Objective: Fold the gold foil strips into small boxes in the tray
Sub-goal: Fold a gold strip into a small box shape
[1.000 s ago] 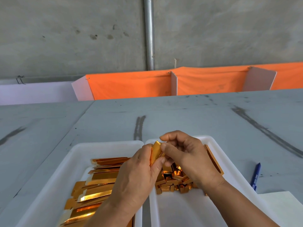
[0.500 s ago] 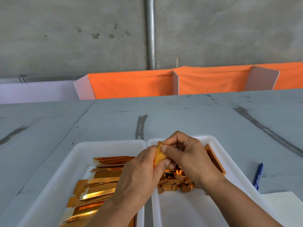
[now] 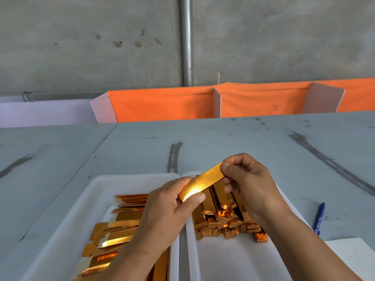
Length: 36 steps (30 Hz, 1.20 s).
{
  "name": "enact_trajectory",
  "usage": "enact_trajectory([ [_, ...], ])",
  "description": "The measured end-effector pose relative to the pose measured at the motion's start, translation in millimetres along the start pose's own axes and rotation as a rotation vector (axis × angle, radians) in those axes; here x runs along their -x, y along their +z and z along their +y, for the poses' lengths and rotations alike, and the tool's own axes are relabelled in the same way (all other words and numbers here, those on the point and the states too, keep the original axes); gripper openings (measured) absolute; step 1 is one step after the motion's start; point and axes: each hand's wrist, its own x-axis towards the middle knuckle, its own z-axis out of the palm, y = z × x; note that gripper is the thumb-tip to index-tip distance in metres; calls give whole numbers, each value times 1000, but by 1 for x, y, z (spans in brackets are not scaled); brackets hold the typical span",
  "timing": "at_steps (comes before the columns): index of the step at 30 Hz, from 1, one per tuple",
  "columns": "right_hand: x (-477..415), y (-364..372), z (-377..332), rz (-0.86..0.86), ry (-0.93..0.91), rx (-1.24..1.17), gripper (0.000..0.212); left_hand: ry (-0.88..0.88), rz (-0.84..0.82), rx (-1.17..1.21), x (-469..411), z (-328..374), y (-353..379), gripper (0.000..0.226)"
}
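Note:
A gold foil strip [image 3: 203,182] is stretched between both hands above the gap between two white trays. My left hand [image 3: 168,209] pinches its lower left end; my right hand [image 3: 247,179] pinches its upper right end. The left tray [image 3: 97,191] holds a stack of flat gold strips [image 3: 119,226], partly hidden by my left hand. The right tray [image 3: 233,258] holds a pile of folded gold boxes [image 3: 225,220], partly covered by my right wrist.
Both trays stand on a grey table [image 3: 223,142] with dark scuff marks. A blue pen [image 3: 319,218] lies right of the right tray, beside a white sheet [image 3: 351,258]. Orange cloth dividers [image 3: 162,104] line the table's far edge below a concrete wall.
The hands have moved apart: the strip, held bunched close between them before, now lies opened out long between left and right fingertips. The right hand has shifted up and right.

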Motion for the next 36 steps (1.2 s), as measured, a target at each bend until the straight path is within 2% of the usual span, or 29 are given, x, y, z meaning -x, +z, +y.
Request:
enact_trajectory([
  [1,0,0,-1,-29,20,-47,5,-8,2,17,0,0,0,37],
  [5,5,3,-6,-257,144,-352,40,-89,-44,206,-1,1,-2,39],
  [8,7,6,-8,-369,160,-428,32,-125,-123,374,-2,-1,-3,32],
  [11,6,6,-8,-384,142,-432,20,-128,-153,445,-3,-3,-2,24],
  [14,5,5,-7,-395,121,-414,20,-129,-160,460,-3,-5,0,28],
  [16,4,5,-4,-378,124,-426,24,-128,-150,464,-4,-5,0,28],
  [19,3,7,-2,-360,134,-432,43,-123,-107,433,-3,-5,2,31],
  [21,5,8,0,-359,154,-357,45,-113,-85,375,-1,-4,5,32],
  [24,6,9,1,-331,134,-156,22,-110,-95,322,0,-1,6,37],
  [25,5,8,0,-276,103,-115,13,-118,-90,311,-1,0,4,42],
  [28,-1,-6,-9,3,6,-6,22,-178,19,282,-5,0,-4,49],
  [30,-6,-18,-14,176,-53,265,22,-248,134,262,-9,-3,-9,39],
  [32,-12,-30,-13,261,-46,577,34,-331,208,196,-12,-8,-13,26],
  [34,-18,-37,-9,273,-3,847,48,-402,204,121,-15,-13,-18,24],
  [36,-22,-41,-5,239,21,1037,43,-454,157,42,-17,-15,-24,23],
])
